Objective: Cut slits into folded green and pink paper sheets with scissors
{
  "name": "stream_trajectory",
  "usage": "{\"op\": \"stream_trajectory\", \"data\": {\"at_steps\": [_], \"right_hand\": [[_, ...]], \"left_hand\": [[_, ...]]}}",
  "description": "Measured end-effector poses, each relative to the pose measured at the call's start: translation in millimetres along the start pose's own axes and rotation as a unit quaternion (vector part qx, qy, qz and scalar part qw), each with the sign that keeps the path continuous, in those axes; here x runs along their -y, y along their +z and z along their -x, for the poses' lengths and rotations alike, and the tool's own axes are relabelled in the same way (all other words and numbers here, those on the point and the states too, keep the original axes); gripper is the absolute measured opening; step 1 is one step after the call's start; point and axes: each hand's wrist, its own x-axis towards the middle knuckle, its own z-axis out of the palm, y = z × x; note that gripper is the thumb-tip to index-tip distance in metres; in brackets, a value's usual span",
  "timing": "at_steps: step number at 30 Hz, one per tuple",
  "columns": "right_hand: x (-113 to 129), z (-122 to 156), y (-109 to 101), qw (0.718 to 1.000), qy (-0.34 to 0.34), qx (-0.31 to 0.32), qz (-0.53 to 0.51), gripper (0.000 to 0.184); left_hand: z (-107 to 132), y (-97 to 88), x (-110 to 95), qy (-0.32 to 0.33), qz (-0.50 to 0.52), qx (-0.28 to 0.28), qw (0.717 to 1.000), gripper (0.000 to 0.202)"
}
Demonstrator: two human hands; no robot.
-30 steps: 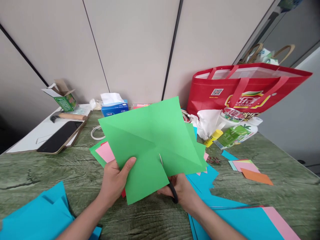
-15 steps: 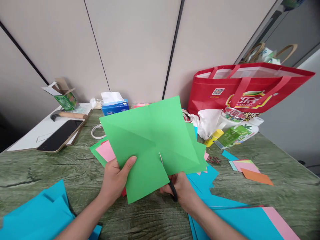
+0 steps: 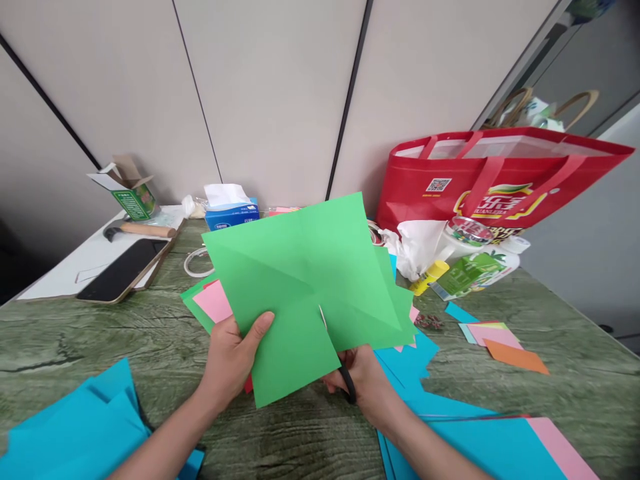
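Left hand (image 3: 233, 353) pinches green paper (image 3: 300, 267), right hand (image 3: 369, 383) grips scissors (image 3: 347, 383), apparently mid-cut, the next snip likely needing steady tension

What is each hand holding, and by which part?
Left hand: the green sheet, by its left edge, thumb on top. Right hand: the scissors, by their black handle.

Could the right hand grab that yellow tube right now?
Probably not as it stands: the right hand is busy with scissors set in the green sheet, whose right side seems partly between it and the yellow tube.
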Motion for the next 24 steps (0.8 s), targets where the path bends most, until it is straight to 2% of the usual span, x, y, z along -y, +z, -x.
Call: {"op": "stream_trajectory", "data": {"at_steps": [7,16,20,24], "right_hand": [[7.6,1.6,3.0,1.000,0.027,-0.003,0.009,0.014],[4.0,1.2,1.4,0.998,0.052,-0.017,0.015,0.013],[1.7,0.8,-0.4,0.999,0.041,-0.016,0.005,0.014],[0.7,1.8,-2.4,1.000,-0.001,0.008,-0.023,0.016]], "left_hand": [[1.3,0.7,-3.2,-0.006,-0.005,0.000,1.000,0.031],[1.4,1.7,-3.8,-0.006,0.010,-0.003,1.000,0.028],[1.7,3.8,-8.3,-0.021,0.012,0.000,1.000,0.030],[3.6,3.6,-10.1,-0.035,0.022,0.009,0.999,0.031]]}}
